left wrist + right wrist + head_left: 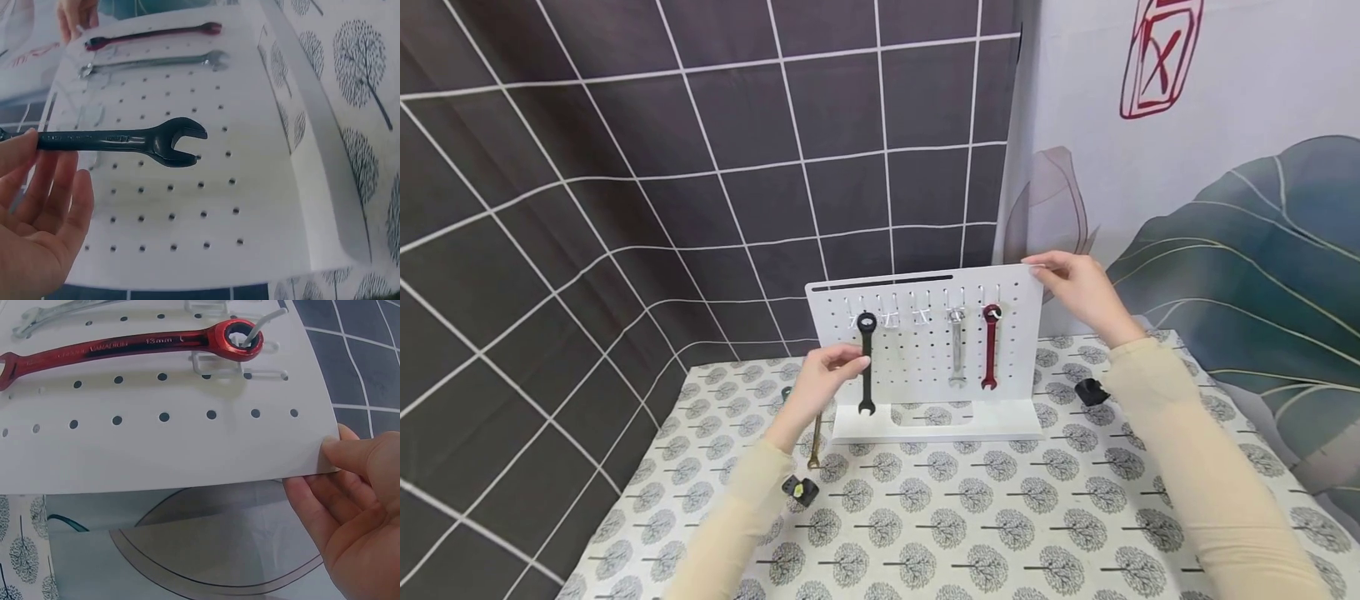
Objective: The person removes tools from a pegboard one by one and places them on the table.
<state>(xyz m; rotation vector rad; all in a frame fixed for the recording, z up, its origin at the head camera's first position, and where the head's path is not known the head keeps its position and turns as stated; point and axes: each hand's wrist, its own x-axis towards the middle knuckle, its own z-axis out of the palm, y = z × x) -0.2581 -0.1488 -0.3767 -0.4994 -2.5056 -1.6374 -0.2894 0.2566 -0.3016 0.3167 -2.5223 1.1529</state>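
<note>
In my left hand (827, 379) I pinch a black combination wrench (867, 367) by its shaft, ring end up and open jaw down, in front of the white pegboard (917, 358). The left wrist view shows the wrench's open end (178, 142) standing off from the board's face. My right hand (1078, 287) grips the board's top right corner, thumb on the front. A red wrench (990, 350) marked 13mm hangs by its ring on a hook (265, 325). Beside it hangs a silver wrench (957, 350). More clear hooks (921, 317) sit along the upper rows toward the left.
A brass-coloured wrench (816, 442) lies on the tree-patterned tablecloth (955, 508), partly behind my left hand. One black object (801, 490) is near my left wrist, another (1091, 392) right of the board. A dark grid curtain (737, 208) stands behind.
</note>
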